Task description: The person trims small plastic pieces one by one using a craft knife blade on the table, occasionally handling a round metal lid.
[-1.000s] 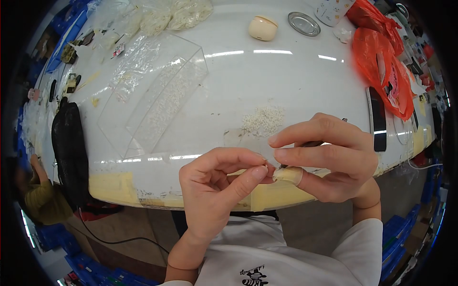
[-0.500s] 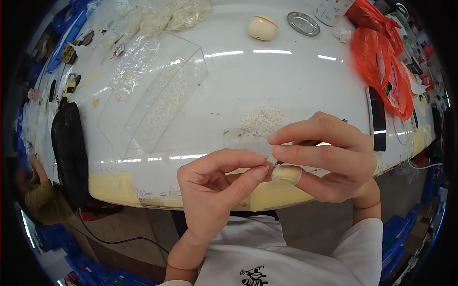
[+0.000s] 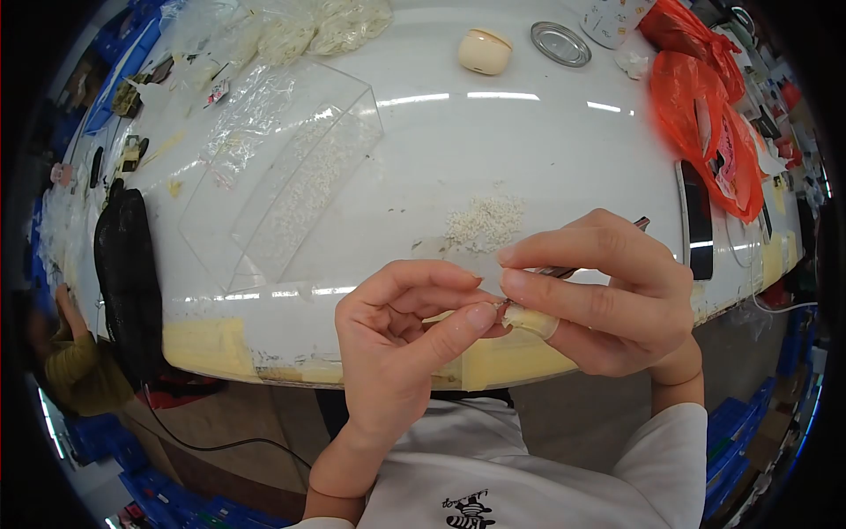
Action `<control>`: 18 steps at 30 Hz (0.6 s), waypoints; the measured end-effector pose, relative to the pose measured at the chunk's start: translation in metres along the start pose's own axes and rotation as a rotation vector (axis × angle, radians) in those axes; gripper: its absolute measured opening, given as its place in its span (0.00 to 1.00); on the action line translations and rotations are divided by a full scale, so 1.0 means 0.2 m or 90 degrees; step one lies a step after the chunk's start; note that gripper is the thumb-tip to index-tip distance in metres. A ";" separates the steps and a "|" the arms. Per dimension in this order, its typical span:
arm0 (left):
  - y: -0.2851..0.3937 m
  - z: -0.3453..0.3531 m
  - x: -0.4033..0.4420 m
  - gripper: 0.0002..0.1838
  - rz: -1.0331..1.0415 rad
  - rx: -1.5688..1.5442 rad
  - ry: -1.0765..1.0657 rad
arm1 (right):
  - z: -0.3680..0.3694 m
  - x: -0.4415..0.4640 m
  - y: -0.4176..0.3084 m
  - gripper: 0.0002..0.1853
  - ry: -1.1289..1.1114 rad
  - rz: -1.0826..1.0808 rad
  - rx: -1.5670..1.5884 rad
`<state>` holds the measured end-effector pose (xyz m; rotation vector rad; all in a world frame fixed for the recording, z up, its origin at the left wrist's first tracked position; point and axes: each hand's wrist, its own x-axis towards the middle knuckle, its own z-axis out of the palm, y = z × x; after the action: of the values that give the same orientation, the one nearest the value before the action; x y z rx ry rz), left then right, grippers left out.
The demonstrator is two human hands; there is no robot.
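Note:
My left hand (image 3: 401, 344) is closed in a pinch near the table's front edge, its thumb tip beside a tiny piece too small to make out. Fingertip to fingertip with it, my right hand (image 3: 608, 295) grips a thin dark metal tool (image 3: 564, 271), which slants between its fingers, its upper end sticking out past the knuckles. A yellowish covering (image 3: 530, 323) wraps the right thumb. Just beyond the hands lies a loose pile of small white beads (image 3: 485, 222).
A clear tray (image 3: 304, 185) with white bits lies left of the beads. Behind are a cream container (image 3: 485, 51) and a metal lid (image 3: 561, 44). A phone (image 3: 698, 220) and red bags (image 3: 705, 123) are right, a black bag (image 3: 129, 282) left. Another person's arm (image 3: 75, 317) shows far left.
My left index finger has lifted a little away from the thumb tip. The dark tool has shifted in my right hand, and more of it shows.

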<state>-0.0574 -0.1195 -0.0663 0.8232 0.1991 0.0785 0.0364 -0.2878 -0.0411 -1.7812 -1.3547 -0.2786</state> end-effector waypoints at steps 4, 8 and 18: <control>0.00 0.00 0.00 0.11 -0.007 -0.011 0.004 | 0.01 -0.01 -0.01 0.22 0.010 -0.006 -0.026; -0.01 0.00 0.00 0.11 -0.015 -0.024 0.005 | 0.01 -0.01 -0.01 0.21 0.007 -0.016 -0.051; -0.01 -0.01 0.00 0.10 -0.080 -0.111 0.024 | 0.01 0.00 0.01 0.20 0.013 -0.020 -0.021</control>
<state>-0.0575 -0.1207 -0.0692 0.6348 0.2757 -0.0069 0.0367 -0.2862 -0.0428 -1.7805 -1.3722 -0.3378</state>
